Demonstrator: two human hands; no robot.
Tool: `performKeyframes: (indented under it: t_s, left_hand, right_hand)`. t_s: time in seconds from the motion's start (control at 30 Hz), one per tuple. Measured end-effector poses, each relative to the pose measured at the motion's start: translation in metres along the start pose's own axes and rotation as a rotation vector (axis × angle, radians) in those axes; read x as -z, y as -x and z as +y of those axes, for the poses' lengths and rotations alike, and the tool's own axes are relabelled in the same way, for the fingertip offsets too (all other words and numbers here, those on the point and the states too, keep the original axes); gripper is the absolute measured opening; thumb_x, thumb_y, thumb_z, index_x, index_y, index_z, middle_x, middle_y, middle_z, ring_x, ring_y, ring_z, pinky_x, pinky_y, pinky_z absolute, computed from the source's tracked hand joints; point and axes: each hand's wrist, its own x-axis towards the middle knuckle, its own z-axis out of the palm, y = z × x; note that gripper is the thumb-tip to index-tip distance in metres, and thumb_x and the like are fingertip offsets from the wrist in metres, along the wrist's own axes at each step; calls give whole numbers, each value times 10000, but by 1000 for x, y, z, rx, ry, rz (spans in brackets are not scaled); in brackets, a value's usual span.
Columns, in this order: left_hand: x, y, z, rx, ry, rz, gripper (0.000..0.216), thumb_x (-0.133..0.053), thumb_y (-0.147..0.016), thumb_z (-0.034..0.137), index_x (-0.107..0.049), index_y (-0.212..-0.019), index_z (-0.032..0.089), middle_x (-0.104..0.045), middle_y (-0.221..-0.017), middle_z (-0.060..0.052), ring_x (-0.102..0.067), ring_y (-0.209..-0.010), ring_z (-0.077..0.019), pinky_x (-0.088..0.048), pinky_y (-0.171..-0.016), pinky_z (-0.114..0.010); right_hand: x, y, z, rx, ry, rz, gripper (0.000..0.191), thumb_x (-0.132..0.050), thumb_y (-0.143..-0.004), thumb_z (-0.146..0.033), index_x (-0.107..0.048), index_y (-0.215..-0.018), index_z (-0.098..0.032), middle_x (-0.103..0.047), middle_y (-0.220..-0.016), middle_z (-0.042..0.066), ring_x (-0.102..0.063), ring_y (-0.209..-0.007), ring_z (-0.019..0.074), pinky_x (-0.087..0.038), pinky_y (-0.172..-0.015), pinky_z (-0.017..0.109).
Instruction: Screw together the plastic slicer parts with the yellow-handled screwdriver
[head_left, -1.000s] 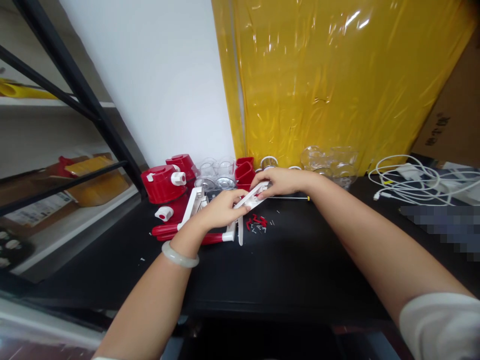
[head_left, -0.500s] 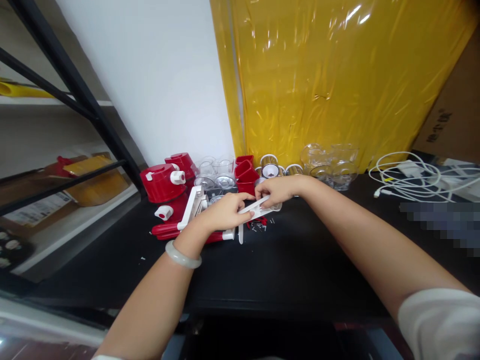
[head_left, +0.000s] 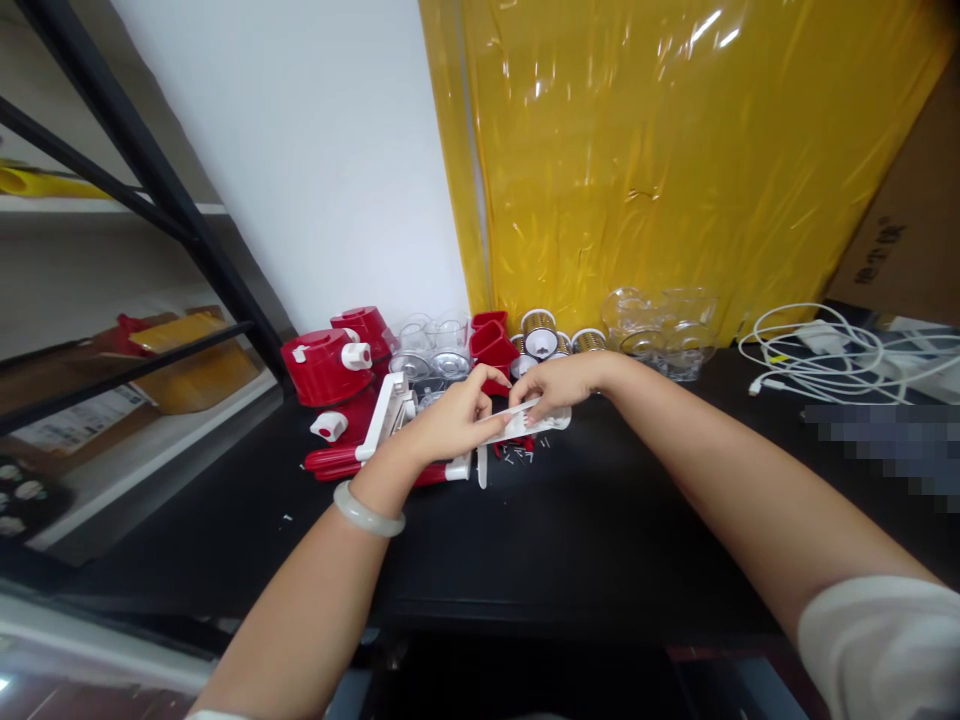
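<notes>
A long white plastic piece is held above the black table by both hands. My left hand pinches its left end, thumb along the near side and index finger raised over it. Closed from above on its middle is my right hand, fingertips bent down onto the piece and partly hidden. Small screws and some red bits lie scattered just below the piece. Beside them, a narrow white strip points toward me. Red handles with white ends lie left of it.
Red housings with white knobs stand at the left. Along the back are clear plastic cups, red hoppers, perforated drums and more clear parts. A coiled white cable lies right; a black metal frame rises left.
The white piece has tilted flatter and shifted slightly right. My left index finger has lifted and bent more; my right hand stays almost in place on the piece.
</notes>
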Motion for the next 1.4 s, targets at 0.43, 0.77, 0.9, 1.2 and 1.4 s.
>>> performKeyframes:
  t_s: [0.43,0.77,0.9,1.2,1.4]
  left_hand:
    - [1,4,4,-56,-66,-11,312,-619,-855,284,-470,-1119,212,-515,-635,97,-496,-559,-114,-352,-552,-231]
    - [32,30,40,200,-664,444,371,-469,-989,341,-562,-1325,212,-718,-904,-59,-679,-712,-224,-460,-615,-319]
    - [4,42,52,437,-922,544,425,-404,-1031,324,-492,-1417,169,-701,-1211,-161,-736,-831,-290,-524,-631,-360]
    - [-34,43,17,430,-992,430,396,-372,-1028,186,-483,-1403,120,-678,-1174,-167,-696,-1082,-304,-576,-824,-384]
    - [-38,37,17,468,-950,365,419,-387,-1017,170,-460,-1427,126,-667,-1175,-157,-670,-1124,-328,-569,-840,-408]
  right_hand:
    - [9,8,-10,-168,79,-11,878,-853,-605,-614,-659,-1307,-125,-748,-1162,93,-687,-1019,250,-491,-827,272]
    - [19,21,-5,-414,166,319,456,-351,-1045,-411,-683,-873,-151,-739,-817,125,-690,-718,199,-499,-714,298]
    - [8,14,-18,-403,108,111,180,-519,-923,-188,-673,-834,-161,-718,-741,69,-667,-635,172,-494,-662,294]
    - [-16,-9,-29,-307,52,-12,122,-546,-881,-174,-652,-819,-175,-721,-771,57,-664,-670,162,-476,-618,264]
    - [-21,-13,-29,-230,244,18,160,-566,-822,-89,-655,-938,-155,-738,-975,99,-659,-803,192,-416,-610,270]
